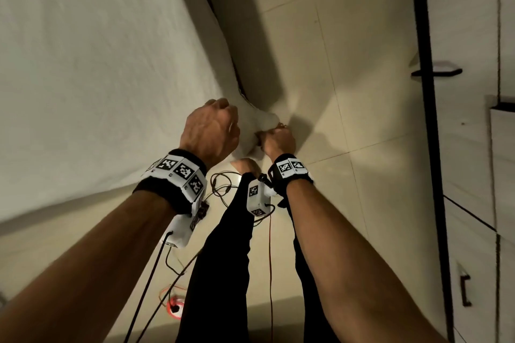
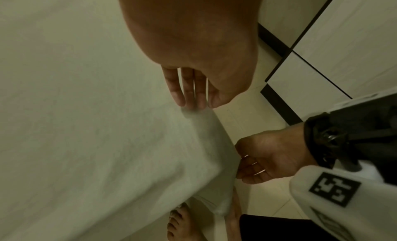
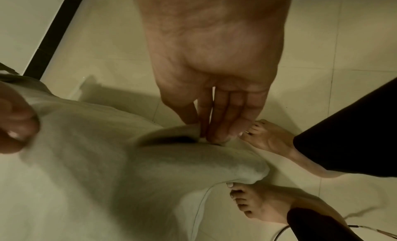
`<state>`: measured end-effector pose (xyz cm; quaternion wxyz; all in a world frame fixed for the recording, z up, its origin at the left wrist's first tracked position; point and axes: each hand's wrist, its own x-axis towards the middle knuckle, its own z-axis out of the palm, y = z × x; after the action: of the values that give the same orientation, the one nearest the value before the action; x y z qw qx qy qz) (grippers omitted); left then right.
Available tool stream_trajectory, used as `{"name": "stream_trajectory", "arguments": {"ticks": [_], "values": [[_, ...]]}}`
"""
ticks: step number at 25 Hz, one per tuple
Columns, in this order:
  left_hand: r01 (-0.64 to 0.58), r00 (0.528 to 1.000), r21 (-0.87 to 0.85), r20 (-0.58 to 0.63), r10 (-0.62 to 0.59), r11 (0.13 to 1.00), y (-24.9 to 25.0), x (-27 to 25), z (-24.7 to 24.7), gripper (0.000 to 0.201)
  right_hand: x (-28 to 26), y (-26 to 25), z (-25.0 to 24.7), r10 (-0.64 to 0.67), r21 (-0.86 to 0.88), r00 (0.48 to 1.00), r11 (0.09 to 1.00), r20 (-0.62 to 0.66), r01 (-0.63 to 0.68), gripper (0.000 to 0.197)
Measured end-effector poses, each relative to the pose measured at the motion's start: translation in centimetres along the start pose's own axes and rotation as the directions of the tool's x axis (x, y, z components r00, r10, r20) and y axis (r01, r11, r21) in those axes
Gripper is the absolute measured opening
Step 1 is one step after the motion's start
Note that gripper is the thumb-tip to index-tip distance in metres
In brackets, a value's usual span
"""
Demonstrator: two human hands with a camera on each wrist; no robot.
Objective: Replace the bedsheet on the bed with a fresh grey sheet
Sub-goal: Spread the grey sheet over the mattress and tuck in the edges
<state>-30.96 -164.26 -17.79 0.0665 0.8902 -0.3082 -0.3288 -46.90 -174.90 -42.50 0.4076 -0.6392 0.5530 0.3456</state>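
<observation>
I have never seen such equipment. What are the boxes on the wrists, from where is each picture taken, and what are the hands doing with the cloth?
A person wears three cameras: one on the head, one in each wrist box. The head view looks down at both arms by a bed. The pale sheet covers the bed, its corner hanging toward the tiled floor. In the left wrist view, the left hand touches the sheet at the corner with straight fingers. In the right wrist view, the right hand pinches a fold of the hanging corner. Bare feet stand below.

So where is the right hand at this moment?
In the head view the right hand is at the bed's near corner, pinching the hanging sheet just right of the left hand, above the bare feet.
</observation>
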Motion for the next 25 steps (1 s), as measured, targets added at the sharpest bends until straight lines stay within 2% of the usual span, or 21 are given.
{"name": "stream_trajectory", "arguments": {"ticks": [2, 5, 6, 8, 10, 11, 15, 16, 18, 20, 22, 23, 24, 25], "values": [[0.02, 1.0, 0.005, 0.017, -0.02, 1.0, 0.8, 0.1, -0.2, 0.011, -5.0, -2.5, -3.1, -0.006, 0.059, 0.999, 0.998, -0.05, 0.009, 0.05], [0.006, 0.999, -0.01, 0.046, -0.006, 1.0, 1.9, 0.2, 0.1, 0.013, -11.0, -5.3, -7.4, -0.123, 0.179, 0.989, 0.974, -0.085, 0.136, 0.012], [-0.005, 0.998, -0.026, 0.058, 0.006, 1.0, 2.3, 0.1, 0.4, 0.015, -12.3, -5.7, -8.4, -0.166, 0.222, 0.982, 0.958, -0.092, 0.183, 0.005], [-0.015, 0.996, -0.089, 0.09, 0.023, 0.996, 3.0, -0.1, 1.2, 0.026, -14.2, -6.1, -9.8, -0.254, 0.279, 0.961, 0.92, -0.108, 0.274, 0.014], [0.024, 0.994, -0.192, 0.108, -0.004, 0.981, 3.7, -0.3, 1.9, 0.035, -15.9, -6.5, -10.6, -0.327, 0.337, 0.937, 0.874, -0.123, 0.35, 0.022], [0.052, 0.995, -0.237, 0.098, -0.03, 0.97, 4.0, -0.4, 2.3, 0.035, -16.7, -6.7, -10.9, -0.359, 0.36, 0.925, 0.853, -0.123, 0.379, 0.023], [0.135, 0.99, -0.339, 0.016, -0.137, 0.931, 4.0, -0.5, 2.9, 0.011, -17.8, -7.2, -11.4, -0.428, 0.435, 0.902, 0.801, -0.063, 0.41, 0.02], [0.143, 0.988, -0.372, 0.007, -0.151, 0.917, 3.9, -0.5, 2.7, 0.01, -17.7, -7.4, -11.4, -0.426, 0.418, 0.9, 0.804, -0.09, 0.422, 0.021], [0.115, 0.991, -0.432, -0.013, -0.134, 0.895, 3.8, -0.9, 2.1, 0.014, -16.8, -7.6, -11.8, -0.337, 0.399, 0.93, 0.84, -0.148, 0.368, 0.029], [0.053, 0.995, -0.463, -0.047, -0.084, 0.885, 3.7, -1.3, 1.2, 0.021, -15.2, -7.9, -12.1, -0.228, 0.428, 0.962, 0.863, -0.148, 0.27, 0.039], [0.038, 0.996, -0.463, -0.052, -0.069, 0.885, 3.3, -1.6, 0.6, 0.029, -13.7, -8.4, -12.4, -0.121, 0.443, 0.989, 0.884, -0.088, 0.148, 0.056], [0.048, 0.996, -0.462, -0.044, -0.077, 0.886, 3.1, -1.8, 0.5, 0.03, -12.9, -8.5, -12.4, -0.076, 0.493, 0.997, 0.866, -0.031, 0.081, 0.062], [0.058, 0.996, -0.464, -0.038, -0.086, 0.884, 3.0, -2.1, 0.5, 0.03, -12.3, -8.8, -12.5, -0.06, 0.562, 0.998, 0.827, 0.033, 0.032, 0.06], [0.071, 0.995, -0.471, -0.034, -0.099, 0.879, 2.9, -2.4, 0.4, 0.029, -12.3, -9.3, -12.8, -0.08, 0.612, 0.994, 0.79, 0.073, 0.019, 0.051]]}}
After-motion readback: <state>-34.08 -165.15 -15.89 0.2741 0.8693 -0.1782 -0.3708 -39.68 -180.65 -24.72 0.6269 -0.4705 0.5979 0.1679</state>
